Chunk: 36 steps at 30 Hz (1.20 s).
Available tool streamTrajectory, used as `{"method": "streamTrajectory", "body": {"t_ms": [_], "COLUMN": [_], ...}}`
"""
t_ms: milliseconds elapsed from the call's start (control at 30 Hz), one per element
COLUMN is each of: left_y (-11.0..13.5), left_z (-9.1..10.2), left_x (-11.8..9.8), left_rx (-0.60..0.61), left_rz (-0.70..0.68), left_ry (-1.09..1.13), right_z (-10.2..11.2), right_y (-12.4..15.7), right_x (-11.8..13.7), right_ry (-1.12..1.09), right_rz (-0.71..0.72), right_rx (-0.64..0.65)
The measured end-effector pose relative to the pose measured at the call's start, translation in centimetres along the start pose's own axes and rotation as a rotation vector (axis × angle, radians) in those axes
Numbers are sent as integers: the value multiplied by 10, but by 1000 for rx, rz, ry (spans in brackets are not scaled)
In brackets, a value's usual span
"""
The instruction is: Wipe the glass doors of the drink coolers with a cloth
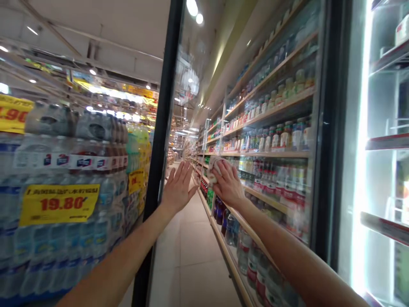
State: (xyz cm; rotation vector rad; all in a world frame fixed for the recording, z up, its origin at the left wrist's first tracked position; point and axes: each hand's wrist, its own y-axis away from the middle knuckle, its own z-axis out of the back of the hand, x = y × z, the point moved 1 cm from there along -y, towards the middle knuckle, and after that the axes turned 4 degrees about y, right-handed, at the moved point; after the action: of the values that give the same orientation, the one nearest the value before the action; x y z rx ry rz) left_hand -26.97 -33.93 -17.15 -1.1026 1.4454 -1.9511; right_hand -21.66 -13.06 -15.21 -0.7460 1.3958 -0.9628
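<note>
An open glass fridge door with a black frame stands before me, and I look through its pane. My left hand lies flat on the glass near the door's left edge, fingers stretched and together. My right hand presses a crumpled white cloth against the glass, fingers bent over it. Both forearms reach up from the bottom of the view.
Stacked packs of water bottles with a yellow 19.80 price tag fill the left. Through the glass, long shelves of drinks line a tiled aisle. The lit fridge interior with shelves is at the right.
</note>
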Motion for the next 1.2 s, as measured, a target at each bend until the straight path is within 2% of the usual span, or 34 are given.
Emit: {"method": "streamTrajectory", "body": {"t_ms": [33,133,167,200,233,267,367,400,433,467,567,600,633,667,767,833,867,1000,1033,1067,1100,1200], "left_y": [2,6,7,7,7,7,8,9,10,12,16,18,19,20,24,27,27,24,22,20,18,15], "left_z": [5,19,22,25,27,29,33,35,36,38,40,40,39,38,35,34,33,33,33,33,33,32], "left_x": [7,23,25,28,29,30,35,37,40,43,50,50,50,49,45,42,41,38,36,34,31,23], "left_rx": [-2,-13,-27,-46,-68,-92,-141,-144,-147,-151,-163,-162,-155,-147,-109,-72,-58,-80,-92,-97,-97,-85], "left_rz": [-3,8,18,35,60,85,128,127,125,125,127,128,130,135,136,101,85,88,86,81,74,50], "left_ry": [-7,-20,-20,-20,-18,-15,-12,-14,-16,-17,-17,-16,-14,-11,7,22,28,25,22,20,21,29], "right_z": [0,0,-1,-4,-7,-10,-19,-20,-21,-20,-18,-17,-17,-18,-21,-23,-23,-19,-17,-16,-15,-9], "right_y": [-4,-24,-31,-37,-41,-42,-40,-40,-44,-51,-78,-84,-87,-86,-67,-58,-58,-62,-56,-45,-30,22], "right_x": [-6,-32,-32,-24,-10,11,72,82,86,82,59,56,58,65,93,98,93,57,54,54,58,69], "right_ry": [12,65,67,57,37,10,-89,-112,-124,-123,-92,-87,-92,-105,-167,-186,-180,-121,-117,-125,-141,-197], "right_rz": [-70,-520,-610,-621,-551,-406,186,288,293,204,-251,-320,-315,-243,118,254,234,-140,-164,-116,-8,398], "right_rx": [-25,-176,-213,-223,-206,-171,-35,-13,-8,-17,-67,-69,-58,-37,45,75,68,-18,-17,1,31,81]}}
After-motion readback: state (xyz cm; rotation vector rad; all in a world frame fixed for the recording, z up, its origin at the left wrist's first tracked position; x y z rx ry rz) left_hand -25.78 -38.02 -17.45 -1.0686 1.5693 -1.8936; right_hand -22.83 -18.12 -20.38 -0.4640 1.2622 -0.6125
